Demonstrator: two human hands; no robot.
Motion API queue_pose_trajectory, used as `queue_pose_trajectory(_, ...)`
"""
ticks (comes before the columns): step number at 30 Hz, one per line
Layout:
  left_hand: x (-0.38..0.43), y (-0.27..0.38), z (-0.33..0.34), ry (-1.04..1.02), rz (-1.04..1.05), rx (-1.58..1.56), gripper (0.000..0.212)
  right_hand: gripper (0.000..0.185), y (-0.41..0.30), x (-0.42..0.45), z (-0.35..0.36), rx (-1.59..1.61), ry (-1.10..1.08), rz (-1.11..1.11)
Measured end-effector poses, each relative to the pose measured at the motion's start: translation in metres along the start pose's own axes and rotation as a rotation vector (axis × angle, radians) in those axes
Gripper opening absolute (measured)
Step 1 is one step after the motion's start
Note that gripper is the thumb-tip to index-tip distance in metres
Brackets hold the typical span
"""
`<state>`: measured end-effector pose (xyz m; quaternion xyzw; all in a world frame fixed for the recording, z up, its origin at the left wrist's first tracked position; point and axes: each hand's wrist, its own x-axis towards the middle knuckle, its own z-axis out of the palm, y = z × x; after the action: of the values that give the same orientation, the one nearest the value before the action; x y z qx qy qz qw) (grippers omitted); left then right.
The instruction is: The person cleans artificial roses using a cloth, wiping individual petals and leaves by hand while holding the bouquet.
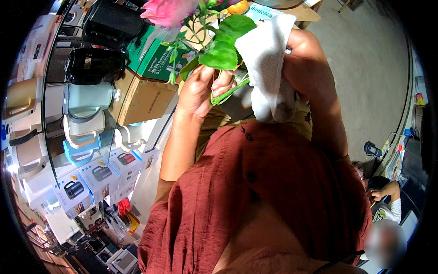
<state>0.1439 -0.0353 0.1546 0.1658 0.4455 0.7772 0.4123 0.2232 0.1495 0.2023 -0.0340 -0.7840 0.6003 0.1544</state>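
My left hand [203,89] grips the green stems of a spray of flowers, held up in front of my body. Broad toothed leaves [222,51] spread just above the fingers, and a large pink bloom [167,12] is cut off by the top edge of the view. A white terry cloth [265,58] hangs in folds from my right hand [304,65], pinched near its upper corner. The cloth overlaps the right edge of the leaves; whether it touches them I cannot tell. Its lower folds hang just beyond my red shirt [219,164].
On my left, glass shelves [51,102] carry several jug-shaped appliances [87,99] and printed boxes [99,174]. A brown carton [147,97] supports a green box [154,54]. A book [261,13] lies ahead on a wooden table [306,13]. At right, a person [386,205] is beside the concrete floor [369,78].
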Motion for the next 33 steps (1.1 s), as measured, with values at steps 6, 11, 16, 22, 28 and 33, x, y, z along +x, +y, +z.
queue_pose_trajectory(6,0.006,-0.004,-0.008,-0.157,0.040,-0.071,0.024,0.016,0.001,-0.006,-0.006,-0.075,0.035,-0.015)
queue_pose_trajectory(11,0.009,-0.005,-0.006,-0.169,0.032,-0.090,0.023,0.014,-0.002,-0.014,-0.005,0.089,0.055,-0.082)
queue_pose_trajectory(16,0.007,-0.005,-0.003,-0.183,0.089,-0.083,0.025,0.014,-0.001,-0.017,-0.002,0.074,-0.029,-0.061)
queue_pose_trajectory(22,0.001,-0.008,-0.003,-0.084,0.037,-0.151,0.024,0.028,0.005,-0.019,0.005,-0.148,-0.082,-0.150)
queue_pose_trajectory(28,-0.003,-0.016,0.001,0.110,0.086,0.009,0.024,0.047,0.002,-0.016,0.015,-0.286,0.002,-0.198)
queue_pose_trajectory(33,-0.005,-0.020,0.016,0.424,0.079,0.113,0.022,0.050,0.006,-0.014,0.027,-0.414,-0.043,-0.105)
